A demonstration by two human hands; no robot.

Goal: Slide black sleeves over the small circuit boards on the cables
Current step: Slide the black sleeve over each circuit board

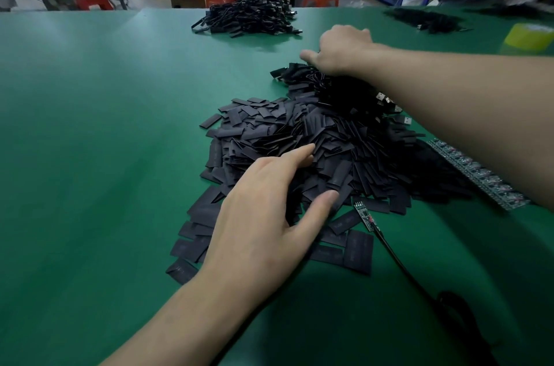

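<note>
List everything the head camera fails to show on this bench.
All head view:
- The right hand: fingertips hidden behind its knuckles, so its grip on the cable bundle is unclear.
- The circuit board strip: one end runs under the right forearm.
- The loose cable: far end lost in shadow.
- The yellow object: blurred, cut by the right edge.
- Print on the sleeves: too small.

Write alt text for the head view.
A left hand rests, fingers spread, on a pile of black sleeves on a green table; the right hand reaches into a cable bundle beyond. A cabled circuit board lies beside the pile.
</note>
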